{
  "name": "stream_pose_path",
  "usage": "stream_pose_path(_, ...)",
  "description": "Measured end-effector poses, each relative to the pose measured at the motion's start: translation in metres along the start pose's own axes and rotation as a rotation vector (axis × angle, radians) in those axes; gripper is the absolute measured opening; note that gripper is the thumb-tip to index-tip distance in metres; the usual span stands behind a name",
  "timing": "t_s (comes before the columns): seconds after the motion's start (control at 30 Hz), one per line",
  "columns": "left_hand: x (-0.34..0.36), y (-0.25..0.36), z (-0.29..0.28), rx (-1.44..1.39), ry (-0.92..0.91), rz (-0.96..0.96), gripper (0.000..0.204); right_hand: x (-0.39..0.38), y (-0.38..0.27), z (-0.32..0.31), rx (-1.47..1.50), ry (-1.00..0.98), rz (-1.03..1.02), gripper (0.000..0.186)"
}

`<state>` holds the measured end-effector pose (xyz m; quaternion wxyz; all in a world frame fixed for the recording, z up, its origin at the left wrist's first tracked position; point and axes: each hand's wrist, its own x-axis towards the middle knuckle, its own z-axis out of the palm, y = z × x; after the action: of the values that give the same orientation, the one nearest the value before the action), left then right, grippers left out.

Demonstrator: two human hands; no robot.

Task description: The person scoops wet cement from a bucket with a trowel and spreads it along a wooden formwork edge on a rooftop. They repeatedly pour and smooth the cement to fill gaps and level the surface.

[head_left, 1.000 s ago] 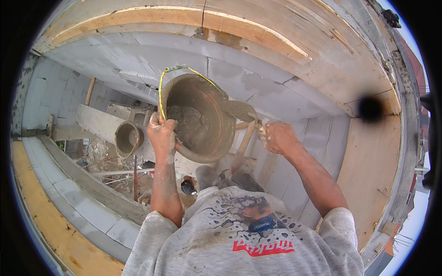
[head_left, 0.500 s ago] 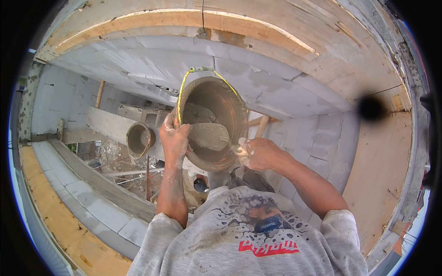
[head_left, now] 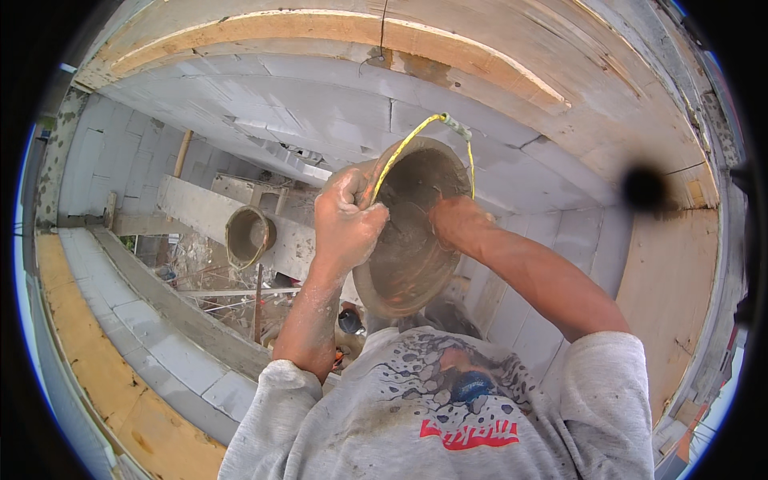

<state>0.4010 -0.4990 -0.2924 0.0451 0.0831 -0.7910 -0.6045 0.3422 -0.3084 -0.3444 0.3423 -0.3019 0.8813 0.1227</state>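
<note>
My left hand (head_left: 347,218) is closed on the left side of a mortar-caked bucket (head_left: 394,298), which is tilted with its mouth facing up toward me. Its yellow handle (head_left: 400,154) with a grey grip stands up over the far rim. Wet grey mortar (head_left: 406,238) coats the inside. My right hand (head_left: 462,226) reaches into the bucket's mouth, fingers wrapped round the handle of a trowel. Most of the trowel is hidden by that hand and the mortar.
A second bucket (head_left: 250,237) stands on a plank (head_left: 192,206) to the left. Below it lies a rubble-strewn lower level (head_left: 196,268). Pale block walls (head_left: 336,96) surround me, with timber boards (head_left: 320,26) along the far top and a block ledge (head_left: 160,336) at left.
My right hand and the trowel have moved from the bucket's near right rim up and into its mouth. The bucket has shifted right and tilted further; its handle has swung right.
</note>
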Motion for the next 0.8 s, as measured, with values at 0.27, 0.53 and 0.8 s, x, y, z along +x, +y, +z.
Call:
stream_pose_path(0.27, -0.009, 0.025, 0.0, -0.145, 0.039, -0.041, 0.023, -0.027, -0.034, 0.046, 0.738, -0.21, -0.133, 0.032)
stream_pose_path(0.53, -0.035, 0.031, -0.051, -0.323, 0.233, -0.227, 0.042, -0.063, -0.008, 0.003, 0.787, -0.162, -0.272, 0.044)
stream_pose_path(0.8, -0.035, 0.016, -0.013, -0.628, 0.207, -0.197, 0.029, -0.136, 0.082, -0.04, 0.645, -0.005, -0.245, 0.025)
